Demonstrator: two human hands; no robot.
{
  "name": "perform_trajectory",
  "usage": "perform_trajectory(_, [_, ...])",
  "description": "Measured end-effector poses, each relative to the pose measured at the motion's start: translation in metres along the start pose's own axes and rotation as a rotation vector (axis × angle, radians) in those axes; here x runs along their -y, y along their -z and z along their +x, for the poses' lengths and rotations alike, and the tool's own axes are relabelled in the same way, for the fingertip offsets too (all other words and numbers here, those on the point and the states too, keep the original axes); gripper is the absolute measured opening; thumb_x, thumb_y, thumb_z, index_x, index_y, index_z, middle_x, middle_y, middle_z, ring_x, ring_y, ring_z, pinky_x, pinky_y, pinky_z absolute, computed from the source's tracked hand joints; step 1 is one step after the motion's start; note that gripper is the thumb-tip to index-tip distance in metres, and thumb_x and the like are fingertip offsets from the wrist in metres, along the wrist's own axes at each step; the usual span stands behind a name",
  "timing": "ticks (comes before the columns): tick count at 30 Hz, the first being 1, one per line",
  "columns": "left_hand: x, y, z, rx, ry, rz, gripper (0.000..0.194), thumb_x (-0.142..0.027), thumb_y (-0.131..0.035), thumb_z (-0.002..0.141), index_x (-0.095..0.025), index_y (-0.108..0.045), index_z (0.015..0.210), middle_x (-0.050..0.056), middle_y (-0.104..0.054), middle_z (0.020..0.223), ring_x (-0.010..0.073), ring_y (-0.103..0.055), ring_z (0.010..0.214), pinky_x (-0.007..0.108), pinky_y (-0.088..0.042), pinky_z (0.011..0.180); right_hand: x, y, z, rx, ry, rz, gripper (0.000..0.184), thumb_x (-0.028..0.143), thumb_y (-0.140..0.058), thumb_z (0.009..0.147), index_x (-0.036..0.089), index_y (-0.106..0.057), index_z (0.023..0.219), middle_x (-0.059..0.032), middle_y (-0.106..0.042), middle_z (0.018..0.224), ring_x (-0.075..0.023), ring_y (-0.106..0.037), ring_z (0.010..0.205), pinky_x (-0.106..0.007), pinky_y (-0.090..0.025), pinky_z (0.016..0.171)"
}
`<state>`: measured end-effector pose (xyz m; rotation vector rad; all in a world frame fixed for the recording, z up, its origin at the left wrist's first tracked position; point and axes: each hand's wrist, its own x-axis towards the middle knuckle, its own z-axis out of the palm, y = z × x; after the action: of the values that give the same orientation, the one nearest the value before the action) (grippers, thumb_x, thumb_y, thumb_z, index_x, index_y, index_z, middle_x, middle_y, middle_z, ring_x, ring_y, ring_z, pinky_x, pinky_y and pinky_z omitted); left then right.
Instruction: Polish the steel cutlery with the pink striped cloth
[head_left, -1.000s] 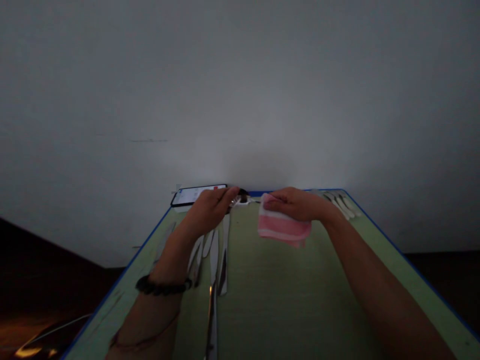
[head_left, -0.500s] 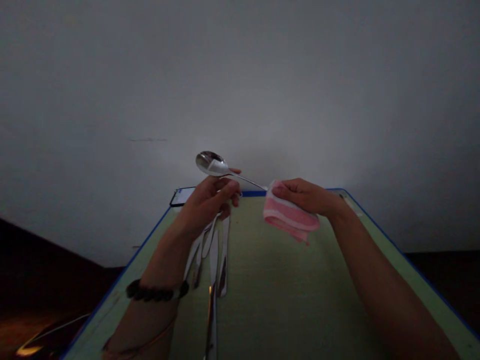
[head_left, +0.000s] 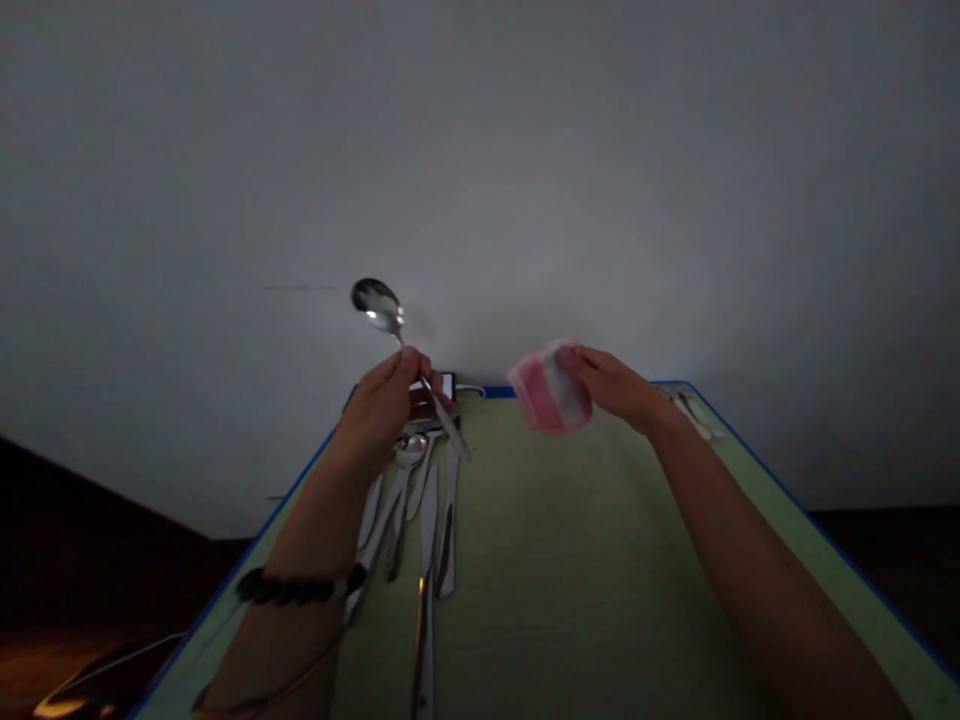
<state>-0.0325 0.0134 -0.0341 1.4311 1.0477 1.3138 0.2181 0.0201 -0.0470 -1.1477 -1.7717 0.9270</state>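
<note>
Aloft, a shiny silver metal spoon (head_left: 382, 308) slants through the left hand (head_left: 381, 398), its thumb and fingers closed on the slim handle; the rounded bowl sits above the knuckles, and the handle's end points down toward the gap between the hands. Opposite, the right hand (head_left: 613, 386) pinches a soft pink-and-white striped cloth (head_left: 551, 392) between thumb and fingers, the fabric extending toward the left hand but apart from the spoon. Below and nearer than the left hand, silver metal cutlery (head_left: 428, 515) lies loosely grouped on a pale green, blue-edged table (head_left: 585, 560). Behind that hand, a black-framed phone (head_left: 448, 386) is mostly hidden, a white cable (head_left: 472, 389) beside it. Just beyond the right wrist rest more pieces of pale-handled cutlery (head_left: 696, 415), partly covered by the arm.
</note>
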Motion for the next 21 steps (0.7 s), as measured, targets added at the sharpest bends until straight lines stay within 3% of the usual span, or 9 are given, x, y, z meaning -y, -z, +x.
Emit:
perform_trajectory(4, [-0.002, -0.018, -0.004, 0.171, 0.009, 0.207, 0.03, -0.041, -0.041, 0.087, -0.018, -0.045, 0.068, -0.007, -0.041, 0.049, 0.007, -0.043, 0.039, 0.018, -0.037, 0.04, -0.006, -0.013, 0.009, -0.026, -0.1, 0.631, 0.045, 0.054, -0.029, 0.087, 0.019, -0.053, 0.102, -0.0056, -0.06, 0.089, -0.0165, -0.055, 0.08, -0.031, -0.047, 0.072])
perform_trajectory(9, [-0.005, -0.034, -0.006, 0.167, -0.023, 0.314, 0.033, -0.044, -0.039, 0.087, -0.018, -0.044, 0.066, -0.008, -0.033, 0.048, 0.0055, -0.032, 0.037, 0.017, -0.026, 0.036, -0.01, -0.037, 0.016, -0.081, -0.185, 1.111, 0.038, 0.046, -0.025, 0.09, 0.023, -0.05, 0.109, -0.0048, -0.06, 0.108, -0.0178, -0.056, 0.099, -0.036, -0.047, 0.084])
perform_trajectory(16, [0.0, -0.034, -0.005, 0.231, 0.013, 0.472, 0.032, -0.041, -0.039, 0.085, -0.019, -0.044, 0.062, -0.007, -0.034, 0.046, 0.0067, -0.032, 0.036, 0.018, -0.027, 0.037, -0.024, -0.058, 0.015, -0.094, -0.218, 1.416, 0.037, 0.037, -0.024, 0.089, 0.021, -0.051, 0.109, -0.0042, -0.062, 0.108, -0.0174, -0.057, 0.102, -0.04, -0.046, 0.088])
perform_trajectory(21, [0.008, -0.033, -0.001, 0.249, 0.028, 0.57, 0.035, -0.043, -0.033, 0.086, -0.02, -0.043, 0.061, -0.006, -0.038, 0.045, 0.008, -0.035, 0.037, 0.019, -0.028, 0.037, -0.059, -0.069, 0.011, -0.129, -0.34, 1.436, 0.03, 0.031, -0.029, 0.085, 0.021, -0.054, 0.097, -0.0026, -0.066, 0.084, -0.0181, -0.061, 0.081, -0.041, -0.049, 0.08])
